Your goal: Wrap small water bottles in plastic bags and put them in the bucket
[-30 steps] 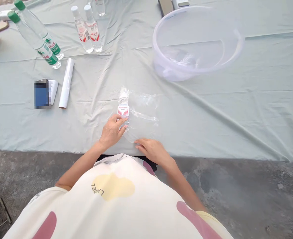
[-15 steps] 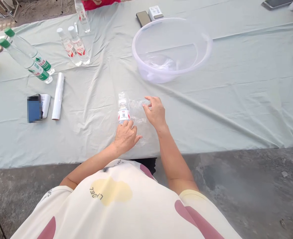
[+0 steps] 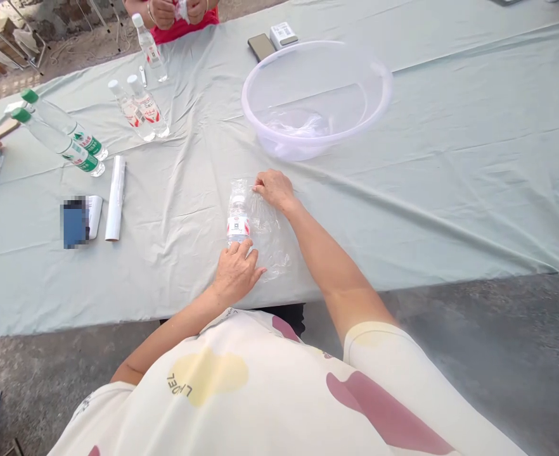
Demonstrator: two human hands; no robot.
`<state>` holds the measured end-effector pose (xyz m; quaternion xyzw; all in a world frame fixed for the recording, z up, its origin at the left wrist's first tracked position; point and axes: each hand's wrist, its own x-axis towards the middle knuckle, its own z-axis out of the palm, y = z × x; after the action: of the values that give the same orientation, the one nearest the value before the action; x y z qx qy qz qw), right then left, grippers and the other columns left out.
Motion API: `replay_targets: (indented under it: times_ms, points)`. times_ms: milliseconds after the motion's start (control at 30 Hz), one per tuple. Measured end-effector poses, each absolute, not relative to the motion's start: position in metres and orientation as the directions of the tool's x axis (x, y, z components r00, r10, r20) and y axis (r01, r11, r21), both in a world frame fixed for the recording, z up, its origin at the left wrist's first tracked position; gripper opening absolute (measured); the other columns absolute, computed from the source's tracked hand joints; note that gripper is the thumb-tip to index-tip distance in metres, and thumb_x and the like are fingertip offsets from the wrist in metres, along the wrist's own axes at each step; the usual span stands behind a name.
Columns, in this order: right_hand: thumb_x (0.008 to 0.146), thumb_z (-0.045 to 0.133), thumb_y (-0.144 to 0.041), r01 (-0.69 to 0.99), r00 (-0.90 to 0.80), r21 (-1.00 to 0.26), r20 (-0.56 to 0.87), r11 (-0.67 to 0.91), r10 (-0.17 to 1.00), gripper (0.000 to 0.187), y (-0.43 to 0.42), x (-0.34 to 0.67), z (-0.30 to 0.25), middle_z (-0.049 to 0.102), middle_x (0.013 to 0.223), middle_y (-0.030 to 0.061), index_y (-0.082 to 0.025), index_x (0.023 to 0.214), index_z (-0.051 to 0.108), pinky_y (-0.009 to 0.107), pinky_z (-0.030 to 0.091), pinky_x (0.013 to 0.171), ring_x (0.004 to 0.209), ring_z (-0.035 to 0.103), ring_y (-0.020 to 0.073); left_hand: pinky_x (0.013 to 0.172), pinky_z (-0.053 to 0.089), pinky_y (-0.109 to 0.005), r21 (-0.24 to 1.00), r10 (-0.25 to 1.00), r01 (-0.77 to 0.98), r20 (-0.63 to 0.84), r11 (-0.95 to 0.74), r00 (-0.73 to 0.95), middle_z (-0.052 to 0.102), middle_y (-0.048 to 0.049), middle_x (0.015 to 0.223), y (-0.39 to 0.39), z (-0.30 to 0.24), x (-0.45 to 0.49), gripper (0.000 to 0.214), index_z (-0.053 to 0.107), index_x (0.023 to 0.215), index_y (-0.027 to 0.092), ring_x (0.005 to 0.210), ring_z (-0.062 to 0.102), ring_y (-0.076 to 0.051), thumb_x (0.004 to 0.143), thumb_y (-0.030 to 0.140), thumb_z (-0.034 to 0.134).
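Observation:
A small water bottle (image 3: 238,225) with a white cap and a red-and-white label lies on the table, cap end away from me. Crinkled clear plastic film (image 3: 272,244) spreads to its right and also covers its cap end; whether it is a bag or a loose sheet I cannot tell. My left hand (image 3: 236,271) rests over the bottle's lower end, fingers bent down on it and thumb sticking out to the right. Beside the cap, my right hand (image 3: 276,189) pinches the film's far edge between thumb and fingers.
Beyond my hands stands a translucent basin (image 3: 279,142) with clear plastic inside. To the left are a white roll (image 3: 115,199), a pixelated device (image 3: 74,223), green-capped bottles (image 3: 80,158) and small water bottles (image 3: 149,111). Across the table, a person's hands (image 3: 179,9) hold something white.
My right hand has moved left toward the bottle's cap and closed on the film, which now lies more spread out. My left hand stays at the bottle. The other person's hands have come into view.

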<state>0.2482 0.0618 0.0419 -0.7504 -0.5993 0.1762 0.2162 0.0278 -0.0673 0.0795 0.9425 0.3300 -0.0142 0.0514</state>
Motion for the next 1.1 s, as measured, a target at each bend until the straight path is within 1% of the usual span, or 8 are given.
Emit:
replay_targets:
  times_ms: [133,233,400,700,833,933,1033,1100]
  points:
    - [0.084,0.054,-0.016,0.747,0.287,-0.623,-0.012,-0.231,0.958,0.019,0.048,0.255,0.051,0.071,0.100,0.0087,-0.019,0.091,0.072,0.036,0.046,0.079,0.086,0.061,0.0232,0.069,0.037,-0.039,0.048,0.606,0.612,-0.100,-0.789,0.789,0.064,-0.0147,0.111,-0.074,0.081,0.046,0.033,0.066,0.103,0.014,0.097,0.056,-0.028,0.093,0.045,0.063]
    - [0.087,0.050,-0.019,0.681,0.356,-0.712,0.118,-0.171,0.927,0.026,0.025,0.249,0.068,0.071,0.107,0.0096,-0.017,0.104,0.071,0.037,0.047,0.085,0.088,0.062,0.0219,0.066,0.034,-0.038,0.042,0.619,0.625,-0.102,-0.780,0.779,0.063,-0.0131,0.100,-0.076,0.082,0.053,0.035,0.066,0.102,0.013,0.094,0.055,-0.028,0.092,0.047,0.064]
    - [0.092,0.054,-0.035,0.605,0.082,-0.794,0.133,0.056,0.988,0.024,-0.008,0.209,0.080,0.069,0.108,0.0066,-0.021,0.101,0.071,0.034,0.048,0.086,0.088,0.061,0.0189,0.067,0.031,-0.038,0.054,0.578,0.584,-0.096,-0.810,0.811,0.063,-0.0140,0.102,-0.079,0.081,0.055,0.040,0.066,0.105,0.012,0.095,0.054,-0.029,0.091,0.049,0.065]
    - [0.082,0.060,-0.066,0.697,0.306,-0.632,-0.166,-0.340,0.937,0.049,0.000,0.197,0.077,0.063,0.084,0.0041,-0.022,0.103,0.055,0.035,0.044,0.075,0.079,0.059,0.0229,0.079,0.033,-0.040,0.125,0.350,0.354,-0.056,-0.927,0.935,0.061,-0.0113,0.096,-0.098,0.059,0.062,0.041,0.063,0.108,0.009,0.096,0.055,-0.029,0.089,0.045,0.067]
    - [0.084,0.059,-0.054,0.737,0.359,-0.526,-0.227,-0.425,0.905,0.033,-0.005,0.215,0.082,0.063,0.083,0.0046,-0.023,0.087,0.049,0.036,0.042,0.073,0.075,0.056,0.0222,0.090,0.035,-0.041,0.297,0.192,0.181,0.007,-0.938,0.981,0.062,-0.0165,0.116,-0.101,0.043,0.079,0.054,0.058,0.126,0.010,0.109,0.055,-0.031,0.087,0.045,0.071]
    - [0.084,0.056,-0.049,0.693,0.346,-0.575,-0.265,-0.435,0.900,0.027,-0.014,0.230,0.079,0.064,0.089,0.0053,-0.022,0.085,0.053,0.035,0.044,0.075,0.078,0.056,0.0209,0.094,0.038,-0.042,0.501,0.141,0.107,0.029,-0.859,0.990,0.062,-0.0204,0.125,-0.103,0.039,0.093,0.051,0.061,0.124,0.012,0.116,0.056,-0.033,0.084,0.040,0.074]
    - [0.085,0.054,-0.046,0.591,0.337,-0.680,-0.280,-0.434,0.899,0.041,-0.026,0.244,0.074,0.065,0.102,0.0057,-0.022,0.118,0.057,0.035,0.046,0.083,0.088,0.059,0.0211,0.092,0.045,-0.041,0.749,0.025,-0.024,0.054,-0.662,0.998,0.069,-0.0157,0.117,-0.110,0.051,0.092,0.035,0.070,0.111,0.019,0.109,0.063,-0.031,0.080,0.032,0.077]
    - [0.086,0.052,-0.040,0.551,0.327,-0.722,-0.275,-0.419,0.904,0.057,-0.034,0.252,0.071,0.065,0.109,0.0063,-0.025,0.141,0.047,0.038,0.046,0.088,0.093,0.060,0.0219,0.086,0.049,-0.037,0.892,-0.070,-0.117,0.096,-0.438,0.993,0.073,-0.0095,0.109,-0.113,0.066,0.079,0.022,0.073,0.102,0.025,0.101,0.067,-0.027,0.080,0.029,0.074]
